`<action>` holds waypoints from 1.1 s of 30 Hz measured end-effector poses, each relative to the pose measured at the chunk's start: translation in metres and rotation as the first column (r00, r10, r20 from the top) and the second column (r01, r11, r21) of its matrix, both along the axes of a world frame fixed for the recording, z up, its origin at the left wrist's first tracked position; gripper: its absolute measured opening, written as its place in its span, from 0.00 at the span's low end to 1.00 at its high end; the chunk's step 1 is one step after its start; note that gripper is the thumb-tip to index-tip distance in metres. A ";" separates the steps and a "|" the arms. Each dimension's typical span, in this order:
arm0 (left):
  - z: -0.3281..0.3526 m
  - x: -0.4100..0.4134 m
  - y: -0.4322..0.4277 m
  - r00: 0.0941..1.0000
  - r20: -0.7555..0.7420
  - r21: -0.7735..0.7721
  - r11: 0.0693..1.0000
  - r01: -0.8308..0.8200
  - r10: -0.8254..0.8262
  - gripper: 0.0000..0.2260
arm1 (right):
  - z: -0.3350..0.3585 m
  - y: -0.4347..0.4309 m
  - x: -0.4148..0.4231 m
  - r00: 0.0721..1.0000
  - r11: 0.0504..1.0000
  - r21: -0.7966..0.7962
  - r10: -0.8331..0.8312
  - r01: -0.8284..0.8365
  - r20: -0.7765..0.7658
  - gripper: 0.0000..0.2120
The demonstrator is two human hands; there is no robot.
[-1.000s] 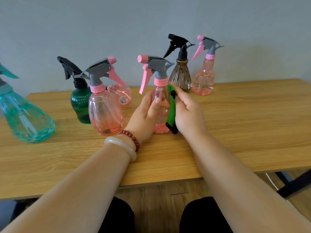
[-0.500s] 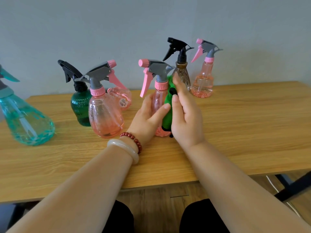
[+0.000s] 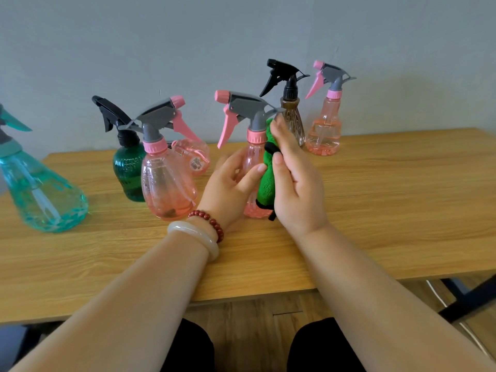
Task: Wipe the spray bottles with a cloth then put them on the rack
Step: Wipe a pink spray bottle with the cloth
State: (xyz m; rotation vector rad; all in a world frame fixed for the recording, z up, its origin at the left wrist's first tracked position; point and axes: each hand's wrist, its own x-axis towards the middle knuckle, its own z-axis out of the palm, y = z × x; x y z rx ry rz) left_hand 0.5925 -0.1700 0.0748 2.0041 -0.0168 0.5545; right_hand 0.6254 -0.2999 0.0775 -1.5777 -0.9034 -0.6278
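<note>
Cloth [image 3: 267,181] higher up pink bottle [image 3: 253,154]

Bright, soft, even light, with no hard source showing; the wall [image 3: 241,36] reads flat grey; shadows under the bottles on the desk [image 3: 389,210] are faint and blurred; small white glints sit on the teal spray bottle [image 3: 40,189] near the desk's left edge; the desk's front edge bows from the wide lens; the green cloth [image 3: 268,178] looks smeared, its nap unresolved; below the desk it is dim.
</note>
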 end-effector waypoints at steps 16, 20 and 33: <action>0.024 -0.009 -0.021 0.999 0.027 -0.180 0.983 -0.018 0.023 0.09 | -0.001 0.004 0.002 0.990 0.999 -0.033 -0.024 0.019 -0.140 0.21; 0.018 -0.007 -0.030 0.995 0.077 -0.129 0.990 -0.052 0.063 0.09 | 0.000 0.005 0.002 0.996 0.995 -0.070 -0.071 0.075 0.058 0.22; 0.015 -0.004 -0.023 0.993 0.091 -0.024 0.997 -0.069 0.071 0.08 | 0.003 0.003 -0.003 0.992 0.998 -0.061 -0.022 0.014 -0.128 0.20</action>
